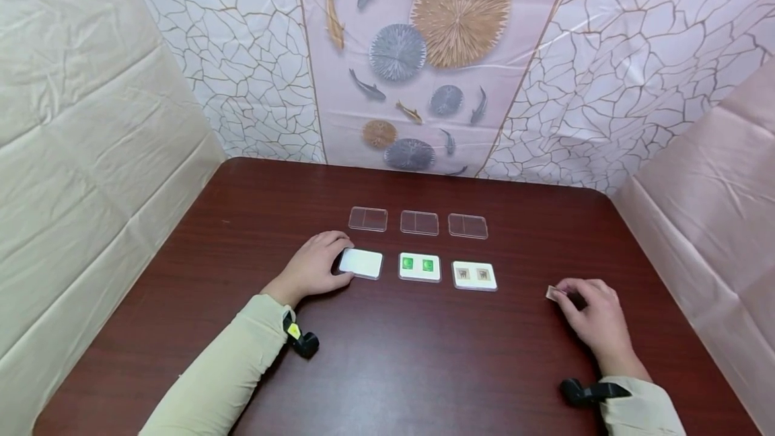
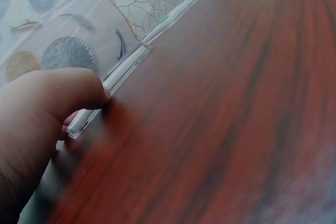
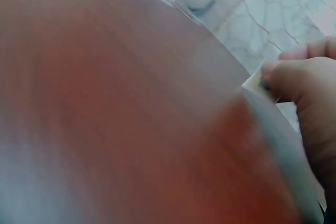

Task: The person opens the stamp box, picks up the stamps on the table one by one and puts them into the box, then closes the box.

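My left hand [image 1: 315, 266] spans a blank white card in a clear case [image 1: 361, 264], with the thumb at its near edge and fingers at the far side. The thumb also meets the case [image 2: 126, 72] edge in the left wrist view. Between thumb and fingertips, my right hand [image 1: 596, 318] pinches a small pale stamp [image 1: 551, 293] at the right of the table. Its jagged edge and a dark mark show in the right wrist view, the rest covered by fingers. One cased card with two green stamps [image 1: 419, 267] and another with two brown stamps [image 1: 474, 276] lie between the hands.
Behind the cards, three clear plastic covers [image 1: 419, 223] lie in a row on the dark wooden table [image 1: 387, 362]. A patterned cloth [image 1: 242, 52] hangs at the table's back edge, and pale cloth walls [image 1: 79, 126] stand at both sides.
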Tool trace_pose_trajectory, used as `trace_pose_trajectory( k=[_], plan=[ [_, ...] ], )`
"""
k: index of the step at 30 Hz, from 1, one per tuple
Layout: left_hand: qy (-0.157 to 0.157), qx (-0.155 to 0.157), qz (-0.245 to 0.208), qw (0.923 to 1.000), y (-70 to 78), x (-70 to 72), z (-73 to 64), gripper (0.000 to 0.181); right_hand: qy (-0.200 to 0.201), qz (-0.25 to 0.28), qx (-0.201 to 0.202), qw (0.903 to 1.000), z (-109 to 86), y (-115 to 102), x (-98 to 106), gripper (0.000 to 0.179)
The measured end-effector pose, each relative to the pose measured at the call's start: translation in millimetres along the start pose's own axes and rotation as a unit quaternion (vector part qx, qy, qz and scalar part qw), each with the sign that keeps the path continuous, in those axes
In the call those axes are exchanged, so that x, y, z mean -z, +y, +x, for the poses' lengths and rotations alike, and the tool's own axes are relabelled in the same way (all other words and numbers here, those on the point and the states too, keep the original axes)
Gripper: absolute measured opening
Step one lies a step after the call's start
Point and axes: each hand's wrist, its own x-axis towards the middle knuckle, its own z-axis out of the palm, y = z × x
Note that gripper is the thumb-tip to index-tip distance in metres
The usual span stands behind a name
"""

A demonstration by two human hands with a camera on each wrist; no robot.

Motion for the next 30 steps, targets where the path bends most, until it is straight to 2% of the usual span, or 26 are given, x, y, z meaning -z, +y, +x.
trace_pose_trajectory(
  k=[5,9,15,19,26,30],
  plan=[
    [0.005,-0.007,0.005,0.9999,-1.4,-1.0,-0.4,0.056,0.035,0.03,-0.056,0.9973,17.7,-18,-28,0.018],
    [0.0,-0.003,0.008,1.0,-1.4,-0.9,0.1,0.056,0.05,0.05,-0.076,0.9946,32.6,-36,-49,0.015],
    [-0.009,0.006,0.01,0.9999,-1.4,0.0,0.4,0.058,0.069,0.097,-0.056,0.9913,54.2,-71,-82,0.012],
    [-0.013,0.01,0.005,0.9999,-1.1,1.0,0.2,0.058,0.066,0.13,-0.037,0.9886,65.1,-95,-104,0.012],
    [-0.017,0.01,0.006,0.9998,-2.1,2.4,-1.0,0.059,0.051,0.179,-0.004,0.9825,77.4,-138,-136,0.011],
    [-0.014,0.008,0.007,0.9998,-2.5,2.1,-1.3,0.056,0.02,0.191,0.0,0.9814,81.6,-163,-151,0.009]
  ],
)
